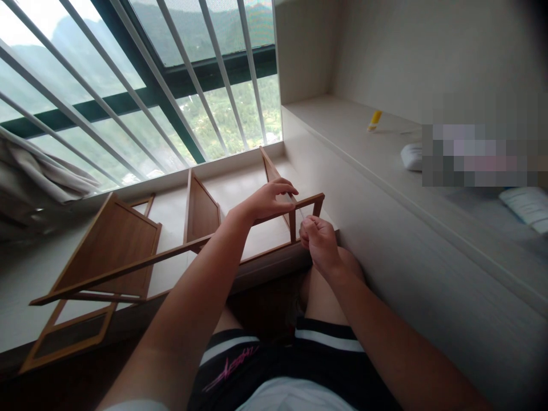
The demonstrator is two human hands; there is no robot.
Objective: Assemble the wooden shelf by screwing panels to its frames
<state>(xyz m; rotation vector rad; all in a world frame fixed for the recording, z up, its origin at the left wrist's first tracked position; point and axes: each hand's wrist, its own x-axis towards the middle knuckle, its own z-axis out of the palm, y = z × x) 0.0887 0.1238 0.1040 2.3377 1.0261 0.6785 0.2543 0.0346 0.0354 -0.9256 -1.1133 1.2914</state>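
Note:
A brown wooden shelf frame (128, 251) lies on its side across the window ledge, with several panels and thin rails. My left hand (269, 200) grips the frame's top rail near its right end, fingers curled over the wood. Just below, my right hand (319, 240) is closed in a pinch on a thin pale stick-like tool (299, 212) that points up at the corner of the frame. What the tool's tip touches is hidden by my fingers.
A barred window (141, 85) fills the upper left, with grey cloth (38, 171) bunched at its left. A raised pale platform (385, 165) runs along the right and carries a yellow tube (374, 120) and white items (413, 157). My knees sit below the ledge.

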